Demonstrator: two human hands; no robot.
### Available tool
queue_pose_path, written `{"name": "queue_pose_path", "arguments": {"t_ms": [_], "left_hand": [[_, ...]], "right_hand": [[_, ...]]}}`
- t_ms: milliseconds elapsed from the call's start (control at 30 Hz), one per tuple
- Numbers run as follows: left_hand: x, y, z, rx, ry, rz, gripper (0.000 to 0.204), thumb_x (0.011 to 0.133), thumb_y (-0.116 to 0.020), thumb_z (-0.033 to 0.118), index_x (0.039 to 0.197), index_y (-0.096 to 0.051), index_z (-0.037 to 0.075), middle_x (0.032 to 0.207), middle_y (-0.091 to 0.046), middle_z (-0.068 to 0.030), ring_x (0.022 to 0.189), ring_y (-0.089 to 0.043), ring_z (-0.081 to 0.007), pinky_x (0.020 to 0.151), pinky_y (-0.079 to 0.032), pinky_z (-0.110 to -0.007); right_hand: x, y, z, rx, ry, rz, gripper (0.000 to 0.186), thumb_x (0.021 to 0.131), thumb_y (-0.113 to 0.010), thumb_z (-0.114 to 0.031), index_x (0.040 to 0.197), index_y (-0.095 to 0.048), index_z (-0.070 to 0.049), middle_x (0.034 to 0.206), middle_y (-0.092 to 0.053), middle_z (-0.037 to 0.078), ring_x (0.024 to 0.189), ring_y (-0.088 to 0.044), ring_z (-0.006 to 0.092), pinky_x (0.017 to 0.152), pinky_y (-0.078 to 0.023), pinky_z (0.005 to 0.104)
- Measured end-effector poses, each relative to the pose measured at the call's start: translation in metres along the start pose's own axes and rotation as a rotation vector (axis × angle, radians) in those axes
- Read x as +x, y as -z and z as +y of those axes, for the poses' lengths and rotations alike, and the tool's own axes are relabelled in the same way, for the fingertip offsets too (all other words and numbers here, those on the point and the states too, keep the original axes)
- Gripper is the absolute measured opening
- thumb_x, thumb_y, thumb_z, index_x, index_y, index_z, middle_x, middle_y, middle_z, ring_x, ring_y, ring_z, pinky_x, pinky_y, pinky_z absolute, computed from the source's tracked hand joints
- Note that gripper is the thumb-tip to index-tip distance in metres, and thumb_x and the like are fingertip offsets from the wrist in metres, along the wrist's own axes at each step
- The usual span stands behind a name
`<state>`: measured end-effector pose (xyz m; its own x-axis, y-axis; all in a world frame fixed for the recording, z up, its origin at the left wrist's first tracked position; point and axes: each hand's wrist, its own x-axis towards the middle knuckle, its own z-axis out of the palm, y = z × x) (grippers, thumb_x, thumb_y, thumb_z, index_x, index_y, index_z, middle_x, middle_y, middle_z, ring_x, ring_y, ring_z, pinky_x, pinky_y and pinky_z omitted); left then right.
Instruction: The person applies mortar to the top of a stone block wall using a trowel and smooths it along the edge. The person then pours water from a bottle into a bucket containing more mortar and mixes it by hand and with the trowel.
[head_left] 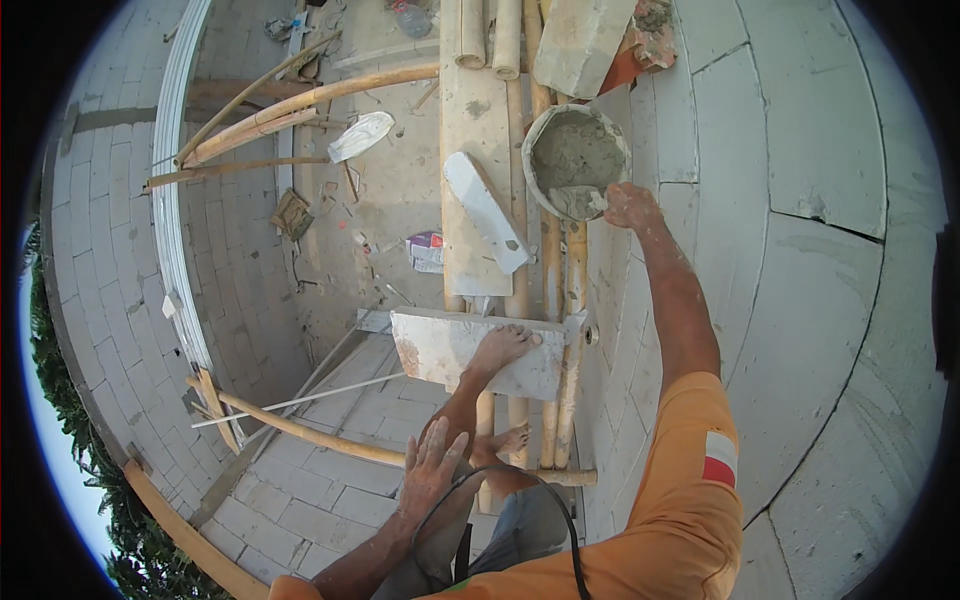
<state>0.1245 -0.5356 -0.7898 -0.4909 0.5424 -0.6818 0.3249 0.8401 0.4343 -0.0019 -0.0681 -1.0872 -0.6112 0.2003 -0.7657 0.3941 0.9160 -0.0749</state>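
My right hand [632, 206] is closed at the near right rim of a round bucket [527, 150] of wet grey mortar [575, 148]. From the fist a mortar-covered trowel [576, 201] reaches into the bucket; its handle is hidden by my fingers. My left hand [432, 468] holds nothing, its fingers stretched out beside my bent leg. One bare foot [505, 346] stands on a pale block [440, 345] laid across the bamboo scaffold. A white, pointed board-like piece [484, 210] lies on the plank [470, 110] beyond it.
Bamboo poles [551, 270] run under the plank and bucket. A block wall [735, 290] rises close on my right. Another pale block [580, 45] sits beyond the bucket. Far below on the left, the floor [350, 270] carries scraps and a white sack [362, 136]. A bamboo rail [310, 428] crosses at left.
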Motion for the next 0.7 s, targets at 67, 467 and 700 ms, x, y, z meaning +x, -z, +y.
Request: {"name": "queue_pose_path", "arguments": {"t_ms": [67, 467, 700], "left_hand": [[0.001, 0.000, -0.001, 0.008, -0.013, 0.002, 0.077, 0.080, -0.078, 0.039, 0.143, -0.047, 0.008, 0.154, -0.033, -0.0281, 0.144, -0.032, -0.0435, 0.114, -0.022, -0.065], [-0.026, -0.011, 0.004, 0.020, -0.051, 0.182, 0.066, 0.082, -0.073, 0.036, 0.137, -0.052, 0.007, 0.147, -0.041, -0.0286, 0.138, -0.040, -0.0423, 0.114, -0.024, -0.065], [-0.039, 0.013, 0.040, -0.208, -0.241, 0.332, 0.055, 0.080, -0.074, 0.028, 0.127, -0.060, 0.001, 0.137, -0.050, -0.0317, 0.128, -0.048, -0.0463, 0.109, -0.034, -0.059]], "right_hand": [[-0.023, -0.015, 0.018, 0.159, -0.018, 0.099, 0.042, 0.080, -0.066, -0.028, 0.118, -0.064, -0.010, 0.123, -0.063, 0.019, 0.117, -0.061, 0.0353, 0.098, -0.051, 0.0461], [-0.381, 0.098, -0.067, 0.893, -0.043, 0.400, 0.052, 0.077, -0.074, -0.018, 0.124, -0.060, -0.002, 0.108, -0.069, 0.023, 0.104, -0.066, 0.0389, 0.090, -0.052, 0.0431], [-0.670, 0.207, -0.075, 0.936, 0.050, 0.834, 0.054, 0.081, -0.076, -0.018, 0.129, -0.060, 0.001, 0.120, -0.066, 0.019, 0.112, -0.064, 0.0296, 0.099, -0.048, 0.0358]]}}
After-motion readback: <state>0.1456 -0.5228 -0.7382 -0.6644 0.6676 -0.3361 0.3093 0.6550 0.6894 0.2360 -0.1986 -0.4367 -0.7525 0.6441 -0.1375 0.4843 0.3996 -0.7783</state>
